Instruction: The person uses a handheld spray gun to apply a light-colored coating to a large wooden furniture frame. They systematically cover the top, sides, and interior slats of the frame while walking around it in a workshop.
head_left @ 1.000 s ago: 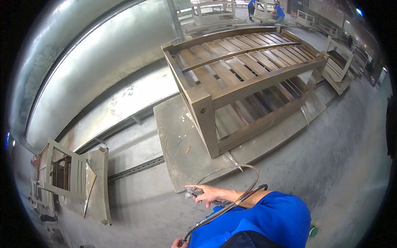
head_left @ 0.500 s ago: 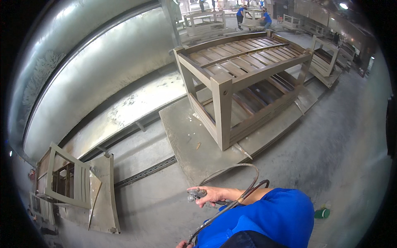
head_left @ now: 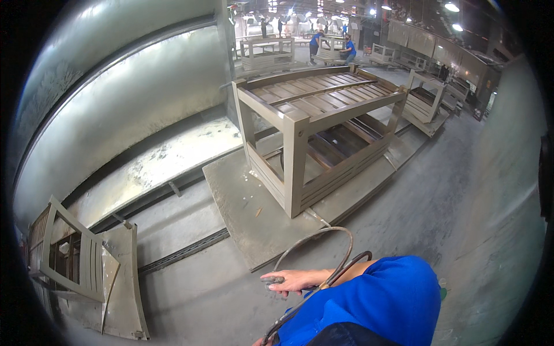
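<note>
My right hand (head_left: 295, 280) reaches forward from a blue sleeve, closed around a grey spray gun (head_left: 273, 280) with a dark hose (head_left: 341, 235) looping up and back along the forearm. At the bottom edge, a small part of my left hand (head_left: 261, 342) shows against the lower hose; most of it is cut off. Ahead stands a grey-brown wooden furniture frame (head_left: 295, 155) with thick corner posts and slatted panels above and below. It rests on a flat board (head_left: 231, 222), apart from the spray gun.
Another grey frame (head_left: 72, 251) sits on a board at lower left. A metal wall panel (head_left: 133, 109) and a floor rail (head_left: 187, 252) run along the left. More frames (head_left: 427, 98) stand beyond, and two people in blue (head_left: 349, 51) are at the far end.
The view has swung slightly right and up, so the frames sit further left. My right hand has turned more palm-down with the spray gun. Less of my left hand shows.
</note>
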A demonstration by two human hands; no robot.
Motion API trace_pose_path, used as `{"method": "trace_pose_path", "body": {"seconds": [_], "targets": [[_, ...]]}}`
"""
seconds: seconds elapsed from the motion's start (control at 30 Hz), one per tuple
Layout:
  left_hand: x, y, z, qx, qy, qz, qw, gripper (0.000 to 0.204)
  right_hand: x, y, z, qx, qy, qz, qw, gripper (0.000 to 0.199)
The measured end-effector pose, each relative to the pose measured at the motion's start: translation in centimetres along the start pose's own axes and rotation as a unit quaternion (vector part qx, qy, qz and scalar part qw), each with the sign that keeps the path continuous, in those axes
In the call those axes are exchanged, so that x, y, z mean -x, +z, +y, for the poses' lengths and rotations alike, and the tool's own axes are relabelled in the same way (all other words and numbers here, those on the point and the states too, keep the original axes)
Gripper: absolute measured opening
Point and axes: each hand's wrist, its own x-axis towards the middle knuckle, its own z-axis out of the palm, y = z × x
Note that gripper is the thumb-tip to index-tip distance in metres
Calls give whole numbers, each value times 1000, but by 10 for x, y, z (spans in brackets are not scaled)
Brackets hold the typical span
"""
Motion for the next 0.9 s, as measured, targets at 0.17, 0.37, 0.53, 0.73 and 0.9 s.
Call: {"method": "trace_pose_path", "body": {"seconds": [0.17, 0.37, 0.53, 0.73, 0.9], "targets": [[-1, 64, 47, -32, 1, 14, 999, 32, 56, -52, 24, -6, -16, -5, 1000, 67], [-10, 174, 110, -79, 22, 37, 996, 31, 146, -156, 92, -11, -51, 23, 998, 66], [-18, 288, 185, -122, 42, 57, 990, 30, 217, -252, 132, -54, -80, 36, 995, 71], [-45, 367, 188, -187, 72, 86, 976, 30, 244, -342, 216, -81, -93, 84, 989, 71], [-21, 311, 146, -269, 61, 205, 939, 30, 220, -246, 180, -98, -93, 48, 990, 75]]}}
